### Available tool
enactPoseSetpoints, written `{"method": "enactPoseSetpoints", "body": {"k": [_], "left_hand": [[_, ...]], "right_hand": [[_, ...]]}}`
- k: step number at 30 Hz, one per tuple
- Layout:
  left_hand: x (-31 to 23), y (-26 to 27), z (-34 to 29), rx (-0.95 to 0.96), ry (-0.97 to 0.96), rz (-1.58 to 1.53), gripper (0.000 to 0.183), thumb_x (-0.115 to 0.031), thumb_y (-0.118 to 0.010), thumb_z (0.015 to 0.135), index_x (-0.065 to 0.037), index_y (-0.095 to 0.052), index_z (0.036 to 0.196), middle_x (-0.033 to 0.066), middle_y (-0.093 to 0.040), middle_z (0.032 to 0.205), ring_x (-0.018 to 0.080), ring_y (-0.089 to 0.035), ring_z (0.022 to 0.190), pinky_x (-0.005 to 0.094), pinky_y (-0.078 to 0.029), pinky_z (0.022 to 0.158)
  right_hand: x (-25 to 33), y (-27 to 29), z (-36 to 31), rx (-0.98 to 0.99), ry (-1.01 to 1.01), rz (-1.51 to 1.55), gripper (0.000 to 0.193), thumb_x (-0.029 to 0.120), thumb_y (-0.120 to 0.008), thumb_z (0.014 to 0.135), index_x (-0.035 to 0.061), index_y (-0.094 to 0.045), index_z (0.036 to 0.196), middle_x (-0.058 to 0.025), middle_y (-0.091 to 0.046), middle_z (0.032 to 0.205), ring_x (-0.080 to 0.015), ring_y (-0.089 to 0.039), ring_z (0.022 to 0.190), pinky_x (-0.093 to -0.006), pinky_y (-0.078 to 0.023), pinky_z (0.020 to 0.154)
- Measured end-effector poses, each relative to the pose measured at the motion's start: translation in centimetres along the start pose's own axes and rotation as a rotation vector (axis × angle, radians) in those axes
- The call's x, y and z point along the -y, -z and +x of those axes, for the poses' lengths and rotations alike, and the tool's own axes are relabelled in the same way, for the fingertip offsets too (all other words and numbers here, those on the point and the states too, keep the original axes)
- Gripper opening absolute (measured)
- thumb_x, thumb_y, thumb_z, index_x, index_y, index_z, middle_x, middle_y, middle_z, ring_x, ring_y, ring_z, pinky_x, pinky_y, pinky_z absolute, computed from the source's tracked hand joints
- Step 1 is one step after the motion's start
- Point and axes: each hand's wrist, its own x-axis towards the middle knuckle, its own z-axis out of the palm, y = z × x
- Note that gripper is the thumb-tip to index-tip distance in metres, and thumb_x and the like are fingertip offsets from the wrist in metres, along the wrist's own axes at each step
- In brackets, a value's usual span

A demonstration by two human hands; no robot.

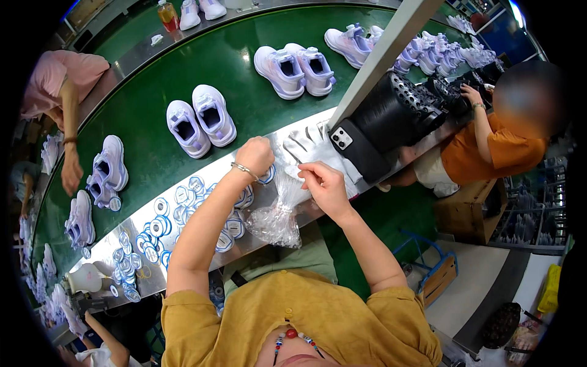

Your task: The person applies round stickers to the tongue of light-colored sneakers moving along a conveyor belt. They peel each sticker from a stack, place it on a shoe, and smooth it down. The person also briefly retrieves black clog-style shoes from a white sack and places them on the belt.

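My left hand [255, 156] is closed in a fist over the metal ledge [269, 196], gripping the top of a clear plastic bag [278, 217]. My right hand [324, 186] pinches the same bag at its upper edge, fingers curled. The crinkled bag hangs down over the ledge's front. Several round blue-and-white tags [156, 226] lie spread on the ledge to the left of my hands. A pair of white gloves [309, 144] lies just beyond my right hand.
Pairs of pale lilac sneakers [202, 119] ride the green conveyor belt [140, 110]. A black phone [342, 139] leans against a black perforated machine [397, 110]. A person in orange [489, 153] sits at right; a person in pink [61, 92] at left.
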Motion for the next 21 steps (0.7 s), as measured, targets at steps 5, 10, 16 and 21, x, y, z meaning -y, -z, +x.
{"method": "enactPoseSetpoints", "body": {"k": [5, 10, 16, 21], "left_hand": [[-0.3, 1.9, -0.8, -0.065, 0.13, -0.373, 0.011, -0.013, -0.06, 0.077, -0.002, -0.061, 0.079, 0.0158, -0.058, 0.08, 0.0329, -0.058, 0.081, 0.0423, -0.047, 0.072], [-2.1, 0.5, 1.1, -0.162, -0.025, -0.125, 0.014, -0.016, -0.064, 0.077, -0.003, -0.063, 0.081, 0.0139, -0.059, 0.087, 0.0299, -0.057, 0.09, 0.0398, -0.048, 0.076], [-0.7, -2.2, 2.5, -0.084, -0.04, 0.005, 0.015, -0.017, -0.063, 0.078, -0.002, -0.061, 0.077, 0.0144, -0.058, 0.086, 0.0311, -0.057, 0.088, 0.0396, -0.048, 0.077], [0.6, 0.1, 1.8, -0.083, 0.033, -0.358, 0.011, -0.011, -0.057, 0.083, 0.0, -0.057, 0.081, 0.0136, -0.059, 0.081, 0.0272, -0.059, 0.076, 0.0359, -0.047, 0.07]], "right_hand": [[-0.3, -0.6, 2.3, 0.014, -0.121, 0.052, 0.014, 0.003, -0.056, 0.086, -0.0047, -0.063, 0.096, -0.0094, -0.065, 0.078, -0.0125, -0.062, 0.061, -0.023, -0.049, 0.054], [0.6, -0.2, 4.9, -0.039, -0.085, 0.044, 0.016, 0.006, -0.057, 0.087, -0.0024, -0.064, 0.098, -0.006, -0.066, 0.077, -0.0085, -0.062, 0.061, -0.0195, -0.043, 0.051], [0.9, 0.9, 2.7, -0.038, -0.189, 0.088, 0.017, 0.004, -0.056, 0.086, -0.0059, -0.062, 0.098, -0.009, -0.066, 0.077, -0.0111, -0.062, 0.061, -0.0224, -0.05, 0.056], [0.1, 1.4, 1.8, -0.049, -0.254, 0.113, 0.016, 0.005, -0.056, 0.086, -0.0024, -0.063, 0.098, -0.0057, -0.066, 0.079, -0.0085, -0.061, 0.064, -0.0205, -0.045, 0.054]]}}
